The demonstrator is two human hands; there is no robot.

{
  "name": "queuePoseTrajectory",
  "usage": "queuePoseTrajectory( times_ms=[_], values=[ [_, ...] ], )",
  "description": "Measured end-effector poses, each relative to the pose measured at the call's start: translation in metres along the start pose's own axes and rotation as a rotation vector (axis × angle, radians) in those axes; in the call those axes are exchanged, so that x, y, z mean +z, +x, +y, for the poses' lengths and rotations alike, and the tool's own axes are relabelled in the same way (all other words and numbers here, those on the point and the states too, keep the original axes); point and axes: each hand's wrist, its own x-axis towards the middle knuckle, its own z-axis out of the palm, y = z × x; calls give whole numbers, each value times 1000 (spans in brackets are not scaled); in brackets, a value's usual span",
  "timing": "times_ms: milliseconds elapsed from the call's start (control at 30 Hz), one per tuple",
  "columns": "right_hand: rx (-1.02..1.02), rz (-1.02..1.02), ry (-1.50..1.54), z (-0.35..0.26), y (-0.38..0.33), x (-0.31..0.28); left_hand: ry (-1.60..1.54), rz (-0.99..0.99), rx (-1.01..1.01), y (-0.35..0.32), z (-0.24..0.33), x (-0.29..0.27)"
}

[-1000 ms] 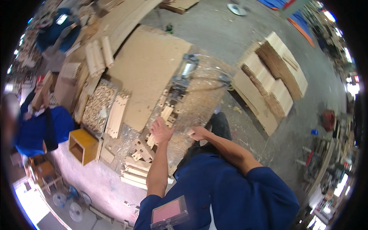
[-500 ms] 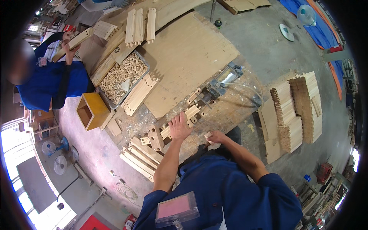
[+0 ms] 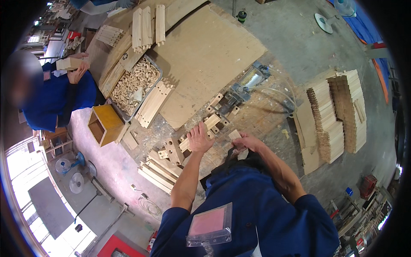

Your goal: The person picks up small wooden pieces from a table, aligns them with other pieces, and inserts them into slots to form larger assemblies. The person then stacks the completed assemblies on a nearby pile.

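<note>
- Two hands work at a dusty bench (image 3: 274, 115).
- The left hand (image 3: 199, 138) lies spread and unclenched on a loose pile of wood pieces (image 3: 212, 122).
- The right hand (image 3: 247, 141) grips a small wood block (image 3: 234, 135), just right of the pile.
- A tray of dowels (image 3: 136, 83) sits far left, well apart.

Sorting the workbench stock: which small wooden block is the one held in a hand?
The pale square wooden block at the right hand's fingers; the other blocks lie on the bench.
</note>
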Motion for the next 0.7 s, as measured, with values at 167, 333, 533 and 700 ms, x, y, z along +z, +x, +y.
queuePoseTrajectory(
  times_ms=[167,333,533,700],
  values=[
    [-216,55,131,-17,-8,2,4,7,4,-5,0,-2],
    [-322,70,316,-27,-12,11,-39,-13,17,-6,0,-4],
    [-368,110,454,-24,-24,35,-102,97,79,-11,-16,-3],
    [-449,331,388,-28,-25,42,-246,302,256,-9,-23,-13]
  ],
)
